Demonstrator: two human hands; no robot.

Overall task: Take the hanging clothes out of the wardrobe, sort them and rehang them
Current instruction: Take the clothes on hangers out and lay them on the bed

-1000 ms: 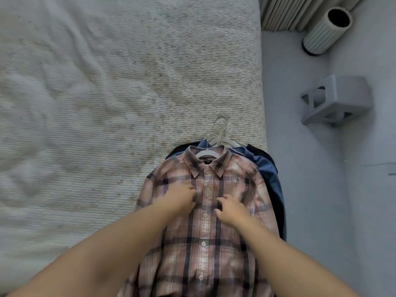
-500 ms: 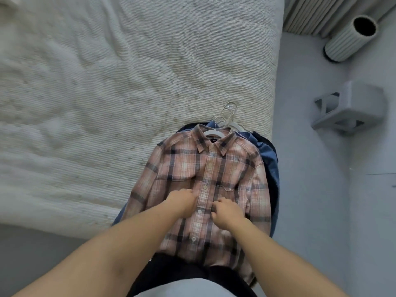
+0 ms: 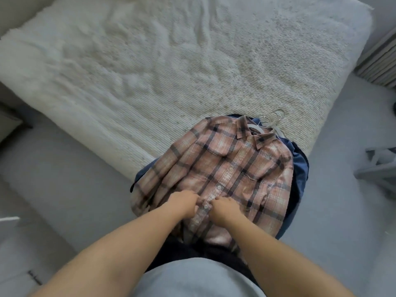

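Observation:
A pink plaid shirt (image 3: 222,168) lies face up on top of a pile of clothes at the near corner of the bed, still on a white hanger (image 3: 256,127). Blue and dark garments (image 3: 300,168) show under its right side. Several hanger hooks (image 3: 272,118) stick out past the collar. My left hand (image 3: 185,203) and my right hand (image 3: 224,211) pinch the shirt's button placket low on the front, either side of a button. The lower hem hangs over the bed's edge toward me.
The bed (image 3: 150,71) is covered by a cream textured blanket. Grey carpet (image 3: 53,179) lies to the left and right. A grey stool (image 3: 379,168) stands at the right edge, pleated curtains (image 3: 381,61) at the upper right.
Both hands slid down the shirt front from the chest to near the hem. The view pulled back and turned, so the pile now sits angled at the bed's corner.

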